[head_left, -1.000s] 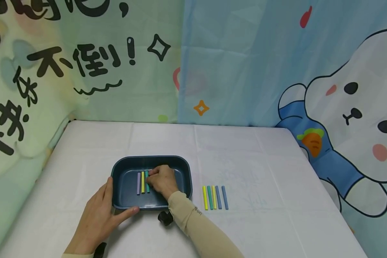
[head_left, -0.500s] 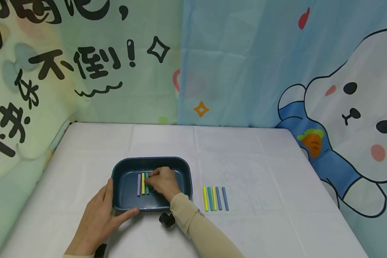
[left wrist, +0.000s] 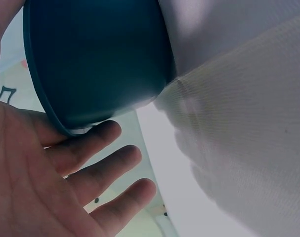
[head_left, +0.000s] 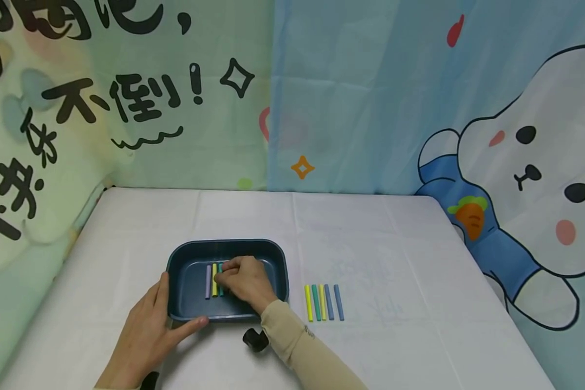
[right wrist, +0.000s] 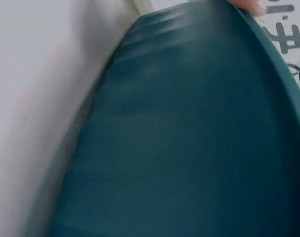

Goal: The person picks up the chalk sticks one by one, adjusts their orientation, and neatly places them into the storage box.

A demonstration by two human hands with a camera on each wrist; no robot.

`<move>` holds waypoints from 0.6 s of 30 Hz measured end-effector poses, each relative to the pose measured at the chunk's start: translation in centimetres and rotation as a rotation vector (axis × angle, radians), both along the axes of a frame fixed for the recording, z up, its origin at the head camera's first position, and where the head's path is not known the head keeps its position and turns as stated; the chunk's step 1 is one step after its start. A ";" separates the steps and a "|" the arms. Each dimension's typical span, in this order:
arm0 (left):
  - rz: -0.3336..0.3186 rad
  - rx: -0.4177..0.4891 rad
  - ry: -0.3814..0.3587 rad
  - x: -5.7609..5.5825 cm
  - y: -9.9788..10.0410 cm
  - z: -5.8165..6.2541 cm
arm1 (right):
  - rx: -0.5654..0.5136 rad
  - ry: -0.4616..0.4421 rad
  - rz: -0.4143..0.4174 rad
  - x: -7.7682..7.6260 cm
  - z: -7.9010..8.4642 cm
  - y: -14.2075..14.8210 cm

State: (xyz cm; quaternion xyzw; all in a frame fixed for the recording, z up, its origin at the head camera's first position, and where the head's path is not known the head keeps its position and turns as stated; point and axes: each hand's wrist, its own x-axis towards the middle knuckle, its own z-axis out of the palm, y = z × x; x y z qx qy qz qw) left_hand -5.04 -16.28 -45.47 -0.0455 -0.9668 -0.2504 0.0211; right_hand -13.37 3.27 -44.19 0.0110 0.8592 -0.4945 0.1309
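Note:
A dark blue tray (head_left: 190,311) lies on the white table. Inside it, a purple stick (head_left: 208,281), a yellow stick (head_left: 214,281) and a teal stick (head_left: 221,291), all slim and chalk-like, stand side by side. My right hand (head_left: 247,281) reaches into the tray, its curled fingers and thumb at the teal stick, covering part of it. With straight fingers, my left hand (head_left: 148,330) touches the tray's left side, thumb at the front rim. In the left wrist view, the left fingers (left wrist: 117,200) lie spread beside the tray wall (left wrist: 100,59).
Right of the tray, several more sticks lie in a row: a bright yellow stick (head_left: 309,303), a teal one, a paler yellow one and two blue ones. A black wrist camera (head_left: 255,340) hangs under the right wrist. Printed curtains (head_left: 361,108) border the table.
The right fingertips have shifted slightly left across the teal stick toward the yellow one. The left hand keeps its place at the tray. The whole head view has drifted slightly.

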 end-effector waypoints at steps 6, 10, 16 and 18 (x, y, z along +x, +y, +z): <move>0.002 0.010 -0.011 0.0 -0.1 0.0 | 0.023 0.057 0.042 0.5 0.3 0.3; 0.001 0.004 -0.009 0.0 -0.1 0.0 | 0.005 0.069 0.061 0.8 0.6 0.8; 0.012 -0.013 -0.015 -0.1 0.1 0.1 | -0.017 0.072 0.066 1.0 0.9 1.7; 0.015 -0.016 -0.016 -0.1 0.1 0.1 | -0.013 0.075 0.069 1.1 1.0 2.0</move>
